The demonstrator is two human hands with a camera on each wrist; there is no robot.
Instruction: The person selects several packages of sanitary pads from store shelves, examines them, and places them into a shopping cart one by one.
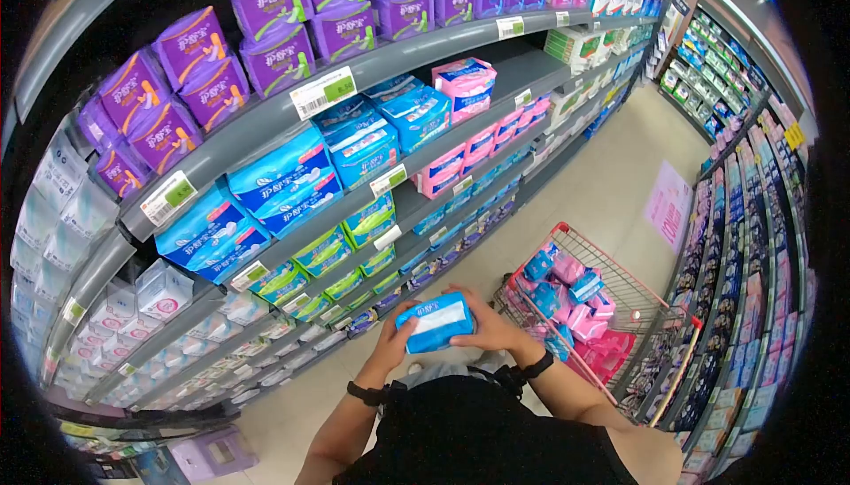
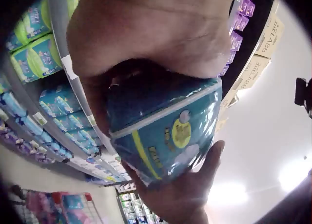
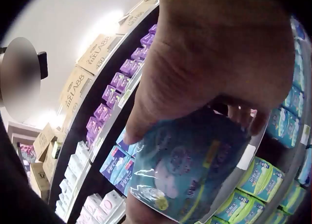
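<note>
A blue plastic-wrapped package (image 1: 436,322) with a white band is held in front of the body between both hands. The left hand (image 1: 390,343) grips its left end, and the right hand (image 1: 496,326) grips its right end with the thumb on the near side. In the left wrist view the left hand (image 2: 151,34) curls over the package (image 2: 170,131), with the other hand (image 2: 180,199) at its far end. The right wrist view shows the right hand (image 3: 214,63) round the package (image 3: 185,165); its fingers are partly hidden behind it.
Shelves (image 1: 443,38) of purple, blue, green and pink packs run along the left. A wire cart (image 1: 655,308) with pink and blue packs stands on the floor at the right, before another stocked shelf (image 1: 744,219). A purple box (image 1: 212,454) lies at lower left.
</note>
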